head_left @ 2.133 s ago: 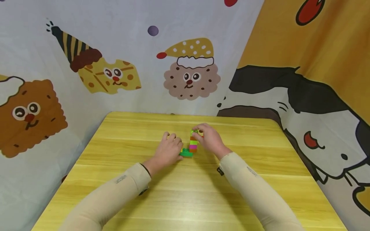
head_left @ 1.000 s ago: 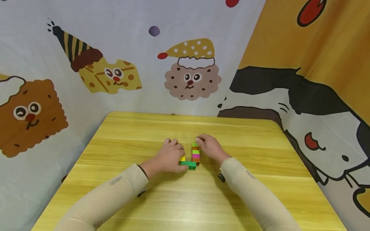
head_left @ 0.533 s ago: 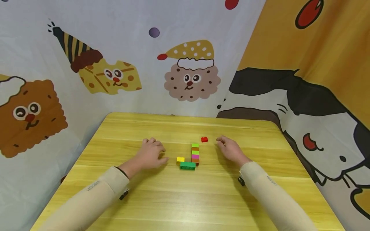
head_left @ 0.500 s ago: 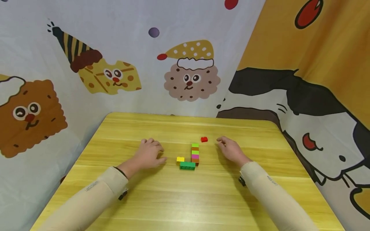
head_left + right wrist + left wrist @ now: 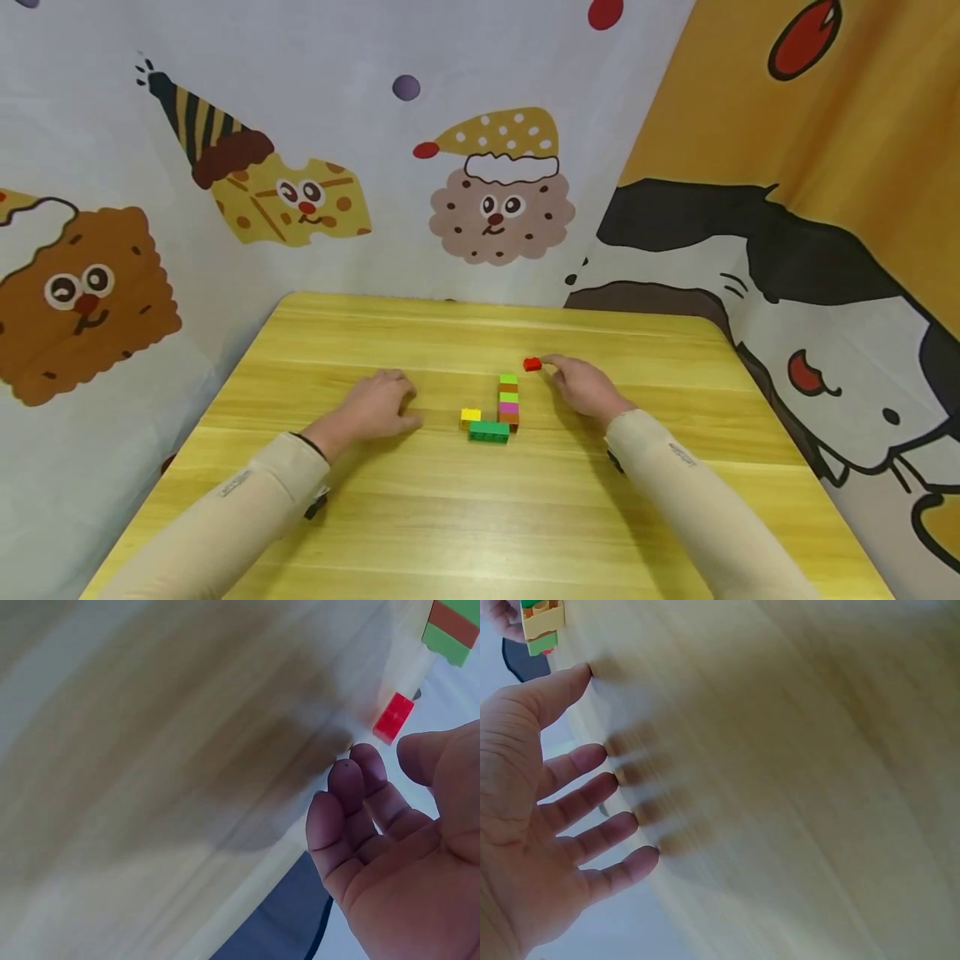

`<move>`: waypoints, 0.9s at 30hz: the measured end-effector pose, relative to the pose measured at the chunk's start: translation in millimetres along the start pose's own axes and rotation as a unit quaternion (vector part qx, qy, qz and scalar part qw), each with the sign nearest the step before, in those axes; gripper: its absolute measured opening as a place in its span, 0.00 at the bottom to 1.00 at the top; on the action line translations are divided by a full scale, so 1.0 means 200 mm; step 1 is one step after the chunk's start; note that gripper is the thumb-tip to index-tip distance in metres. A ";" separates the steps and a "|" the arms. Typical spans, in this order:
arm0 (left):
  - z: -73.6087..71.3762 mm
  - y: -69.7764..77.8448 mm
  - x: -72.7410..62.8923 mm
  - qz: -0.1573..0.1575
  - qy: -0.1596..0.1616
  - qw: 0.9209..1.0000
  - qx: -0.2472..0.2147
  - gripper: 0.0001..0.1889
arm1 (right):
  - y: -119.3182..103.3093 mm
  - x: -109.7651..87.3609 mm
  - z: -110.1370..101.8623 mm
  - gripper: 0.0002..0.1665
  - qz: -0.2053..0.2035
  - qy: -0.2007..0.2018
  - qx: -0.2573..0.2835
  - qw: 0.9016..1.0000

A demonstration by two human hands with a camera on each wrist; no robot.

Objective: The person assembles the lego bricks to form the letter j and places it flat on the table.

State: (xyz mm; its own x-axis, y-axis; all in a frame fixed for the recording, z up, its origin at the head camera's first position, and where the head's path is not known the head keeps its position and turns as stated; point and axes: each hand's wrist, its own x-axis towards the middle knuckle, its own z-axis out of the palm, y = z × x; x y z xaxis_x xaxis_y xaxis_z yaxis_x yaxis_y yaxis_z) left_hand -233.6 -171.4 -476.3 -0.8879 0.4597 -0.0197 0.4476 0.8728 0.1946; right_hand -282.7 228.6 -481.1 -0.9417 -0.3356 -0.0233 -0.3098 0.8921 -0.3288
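Observation:
In the head view my right hand point(image 5: 588, 388) reaches to a small red toy brick point(image 5: 532, 364), with the index fingertip right at its right side. The right wrist view shows the thumb and fingers point(image 5: 346, 791) apart, the red brick beyond them. A joined brick build stands to the left and nearer: a long green brick point(image 5: 489, 432), a yellow brick point(image 5: 470, 416) on its left, and a row of lime, orange and pink bricks point(image 5: 508, 408) on its right. My left hand point(image 5: 372, 406) is left of the build, fingers spread and fingertips at the tabletop, holding nothing.
The wooden table point(image 5: 450, 517) has its far edge close to a patterned cloth backdrop point(image 5: 337, 275) with cartoon snacks. Cloth also hangs along the left and right sides.
Both hands left the brick build, which now sits nearer, its green brick turned so the top studs no longer show. The left hand went left; the right swung out, then back to the red brick.

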 end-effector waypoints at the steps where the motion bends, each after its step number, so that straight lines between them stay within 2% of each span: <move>1: 0.00 0.00 0.00 0.000 -0.003 1.000 -0.002 0.27 | -0.01 0.01 0.00 0.26 0.001 -0.005 -0.007 1.000; 8: 0.00 0.01 0.00 -0.002 -0.004 1.000 -0.006 0.28 | -0.11 0.06 0.02 0.27 -0.007 -0.025 -0.007 1.000; 16: 0.01 0.00 0.00 0.006 0.001 1.000 0.000 0.28 | -0.24 0.08 0.02 0.28 -0.019 -0.073 0.041 0.996; 27: 0.02 0.00 0.00 0.003 0.005 1.000 -0.001 0.29 | -0.27 0.06 0.02 0.29 0.007 -0.075 0.041 0.996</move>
State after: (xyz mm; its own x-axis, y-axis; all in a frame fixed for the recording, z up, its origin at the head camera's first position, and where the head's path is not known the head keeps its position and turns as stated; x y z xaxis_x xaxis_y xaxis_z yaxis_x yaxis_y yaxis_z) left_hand -232.9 -169.9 -480.3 -0.8864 0.4628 -0.0098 0.4521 0.8702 0.1959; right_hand -277.0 174.8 -467.2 -0.9137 -0.3706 -0.1669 -0.2796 0.8711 -0.4038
